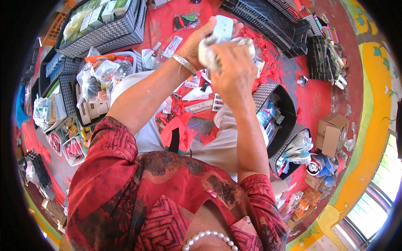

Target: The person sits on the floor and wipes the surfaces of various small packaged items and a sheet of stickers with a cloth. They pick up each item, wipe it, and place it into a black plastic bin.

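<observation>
Head view: both hands are raised in front of the person, above the lap. The left hand [201, 39], a metal bangle [184, 63] on its wrist, is closed around a flat white pack [222, 28] that stands up past the fingers. The right hand [234, 71] grips a crumpled clear bag [209, 52] just under the pack, its back toward the camera, so the fingers are hidden. Pack and bag touch between the two hands.

Below them lie pale trousers [226, 146] and a red patterned shirt [125, 184], with a pearl necklace [209, 238] at the lower edge. Small packets [200, 106] are scattered on the red floor [318, 100] by the knees. A checked basket [274, 100] sits at the right knee, another [121, 29] with boxes at upper left. Black crates [272, 25] lie beyond the hands, and a cardboard box [333, 134] stands well to the right.
</observation>
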Demonstrator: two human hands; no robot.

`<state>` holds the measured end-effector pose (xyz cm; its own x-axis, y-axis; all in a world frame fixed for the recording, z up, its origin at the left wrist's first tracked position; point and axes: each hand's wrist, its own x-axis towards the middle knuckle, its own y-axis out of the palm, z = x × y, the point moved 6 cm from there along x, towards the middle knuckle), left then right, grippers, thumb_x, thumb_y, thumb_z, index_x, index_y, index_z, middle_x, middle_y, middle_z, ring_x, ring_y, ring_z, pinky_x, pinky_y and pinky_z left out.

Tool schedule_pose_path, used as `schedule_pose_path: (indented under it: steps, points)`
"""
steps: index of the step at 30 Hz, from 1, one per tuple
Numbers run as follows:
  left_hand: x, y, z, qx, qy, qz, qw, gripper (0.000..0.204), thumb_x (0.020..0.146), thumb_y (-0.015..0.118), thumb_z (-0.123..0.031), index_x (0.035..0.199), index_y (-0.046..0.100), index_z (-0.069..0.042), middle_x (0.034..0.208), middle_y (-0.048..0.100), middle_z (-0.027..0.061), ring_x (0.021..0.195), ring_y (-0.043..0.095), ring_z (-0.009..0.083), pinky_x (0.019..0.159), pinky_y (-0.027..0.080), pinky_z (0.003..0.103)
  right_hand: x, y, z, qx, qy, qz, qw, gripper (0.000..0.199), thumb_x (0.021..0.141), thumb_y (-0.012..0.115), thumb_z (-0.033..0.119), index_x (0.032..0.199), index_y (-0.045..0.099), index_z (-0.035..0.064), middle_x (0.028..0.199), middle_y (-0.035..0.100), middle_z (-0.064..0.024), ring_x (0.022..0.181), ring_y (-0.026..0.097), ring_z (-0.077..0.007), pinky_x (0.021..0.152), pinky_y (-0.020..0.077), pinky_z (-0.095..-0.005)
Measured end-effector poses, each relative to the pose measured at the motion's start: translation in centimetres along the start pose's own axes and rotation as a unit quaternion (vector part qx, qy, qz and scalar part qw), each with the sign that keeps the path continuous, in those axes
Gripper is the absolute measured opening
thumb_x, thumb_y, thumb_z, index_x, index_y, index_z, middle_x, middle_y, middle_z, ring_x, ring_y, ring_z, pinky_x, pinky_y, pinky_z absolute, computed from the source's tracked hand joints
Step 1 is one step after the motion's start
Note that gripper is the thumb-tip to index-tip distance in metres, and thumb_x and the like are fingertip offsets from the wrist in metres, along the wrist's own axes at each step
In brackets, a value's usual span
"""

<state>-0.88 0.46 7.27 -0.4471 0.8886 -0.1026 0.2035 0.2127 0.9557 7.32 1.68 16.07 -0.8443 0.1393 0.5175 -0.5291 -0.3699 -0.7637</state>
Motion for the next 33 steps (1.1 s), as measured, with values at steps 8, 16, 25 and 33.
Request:
schedule_pose_path:
  steps: [8, 16, 25, 33]
  points:
    - [-0.3, 1.9, -3.7, 0.069, 0.077, 0.052, 0.993, 0.059, 0.093, 0.034, -0.043, 0.133, 0.031, -0.001, 0.136, 0.038, 0.0124, 0.129, 0.032, 0.0228, 0.107, 0.024, 0.034, -3.9, -1.2, -2.2, 0.109, 0.113, 0.163, 0.974, 0.019, 0.060, 0.067, 0.008, 0.078, 0.061, 0.0074, 0.073, 0.058, -0.0076, 0.072, 0.057, -0.0243, 0.062, 0.0456, -0.0338]
    - [-0.6, 2.8, -4.4, 0.038, 0.091, 0.066, 0.993, 0.055, 0.094, 0.029, -0.042, 0.128, 0.037, 0.001, 0.130, 0.044, 0.0162, 0.123, 0.041, 0.0248, 0.105, 0.030, 0.035, -7.2, 0.1, -8.9, 0.391, 0.493, -0.006, 0.777, 0.011, 0.075, 0.065, 0.006, 0.084, 0.063, -0.0007, 0.077, 0.063, -0.0047, 0.064, 0.055, -0.0115, 0.059, 0.0431, -0.0256]
    - [-0.4, 2.5, -4.0, 0.058, 0.078, 0.070, 0.993, 0.062, 0.092, 0.031, -0.047, 0.132, 0.032, 0.000, 0.133, 0.041, 0.0135, 0.126, 0.036, 0.0225, 0.107, 0.025, 0.034, -5.3, 3.0, -6.0, 0.509, 0.487, -0.038, 0.708, 0.019, 0.076, 0.068, 0.014, 0.086, 0.062, -0.0015, 0.076, 0.063, -0.0030, 0.060, 0.056, -0.0113, 0.057, 0.0454, -0.0251]
    - [-0.5, -0.6, -2.7, 0.302, 0.049, -0.097, 0.947, 0.053, 0.093, 0.031, -0.047, 0.110, 0.052, -0.001, 0.098, 0.059, 0.0086, 0.087, 0.056, 0.0158, 0.074, 0.047, 0.028, -3.6, 2.7, -3.1, 0.208, 0.362, -0.042, 0.908, 0.025, 0.069, 0.069, 0.021, 0.067, 0.058, -0.0016, 0.059, 0.057, -0.0111, 0.049, 0.050, -0.0179, 0.050, 0.0406, -0.0332]
